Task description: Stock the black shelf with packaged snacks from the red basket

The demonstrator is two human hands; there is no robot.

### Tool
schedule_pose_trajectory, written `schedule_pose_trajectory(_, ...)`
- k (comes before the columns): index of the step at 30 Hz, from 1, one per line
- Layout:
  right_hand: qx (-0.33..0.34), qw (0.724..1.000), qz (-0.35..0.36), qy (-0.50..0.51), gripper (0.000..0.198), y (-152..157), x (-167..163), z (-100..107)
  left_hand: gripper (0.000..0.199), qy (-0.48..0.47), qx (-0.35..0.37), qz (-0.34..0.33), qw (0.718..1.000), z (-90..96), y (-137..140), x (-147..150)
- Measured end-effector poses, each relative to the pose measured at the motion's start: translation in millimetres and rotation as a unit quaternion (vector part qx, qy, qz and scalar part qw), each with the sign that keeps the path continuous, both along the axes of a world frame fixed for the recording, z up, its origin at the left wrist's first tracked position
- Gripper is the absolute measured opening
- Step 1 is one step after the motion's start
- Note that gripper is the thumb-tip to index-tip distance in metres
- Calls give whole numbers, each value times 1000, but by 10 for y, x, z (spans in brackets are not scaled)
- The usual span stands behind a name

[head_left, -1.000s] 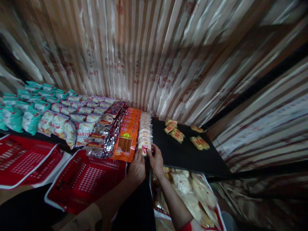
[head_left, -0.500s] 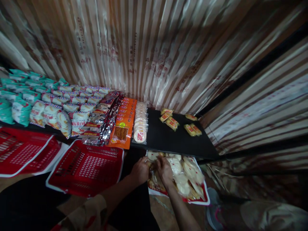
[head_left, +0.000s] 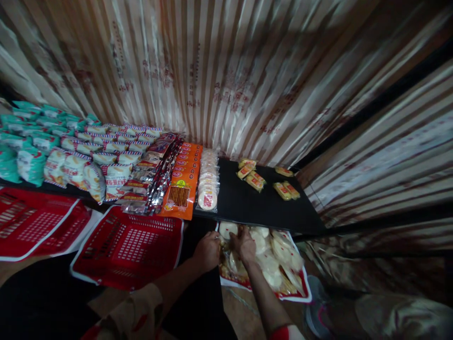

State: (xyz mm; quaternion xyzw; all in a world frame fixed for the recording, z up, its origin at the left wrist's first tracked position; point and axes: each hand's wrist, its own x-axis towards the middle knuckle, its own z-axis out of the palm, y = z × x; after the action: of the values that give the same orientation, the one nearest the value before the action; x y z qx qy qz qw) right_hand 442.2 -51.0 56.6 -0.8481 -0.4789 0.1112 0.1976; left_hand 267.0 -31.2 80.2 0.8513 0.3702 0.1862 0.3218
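My left hand (head_left: 207, 251) is closed at the left side of a red basket (head_left: 306, 283) with a white rim. Its fingertips meet clear plastic wrapping there, but what they grip is hard to make out. Inside the same basket, my right hand (head_left: 245, 245) reaches down with fingers curled among clear packets of round, pale crackers (head_left: 269, 264). Whatever lies under those fingers is hidden. Just above both hands, a stack of similar clear-wrapped round crackers (head_left: 207, 196) lies on the black shelf (head_left: 233, 203).
Small yellow packets (head_left: 255, 181) lie on the shelf's right part. An orange snack bag (head_left: 182, 179), silvery-red packets (head_left: 141, 184), white bags (head_left: 116, 179) and teal bags (head_left: 31, 165) line its left. Another red basket (head_left: 134, 245) stands below. Someone's shoe (head_left: 316, 302) is at right.
My right hand has shifted slightly, its thumb and fingers now spread a little differently over the packets. More pale crackers show around it. My left hand stays at the basket's left side.
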Motion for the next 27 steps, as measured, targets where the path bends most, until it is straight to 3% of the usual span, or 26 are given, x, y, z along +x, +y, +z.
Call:
schedule_pose_trajectory(4,75,987,-30,138,39,-51,39,50,30,24,-24,15,999,56,13,36)
schedule_pose_trajectory(9,116,918,-97,366,52,-258,-27,190,48,-9,-29,11,999,73,1,51)
schedule_pose_trajectory(13,121,883,-111,440,56,-392,-109,350,53,-46,-20,-54,997,54,-60,36)
schedule_pose_trajectory(17,98,882,-108,449,48,-386,-180,522,31,-93,-12,-10,996,93,-65,33)
schedule_pose_trajectory(27,74,919,-32,386,56,-209,-285,814,25,-123,-12,52,991,499,209,-86)
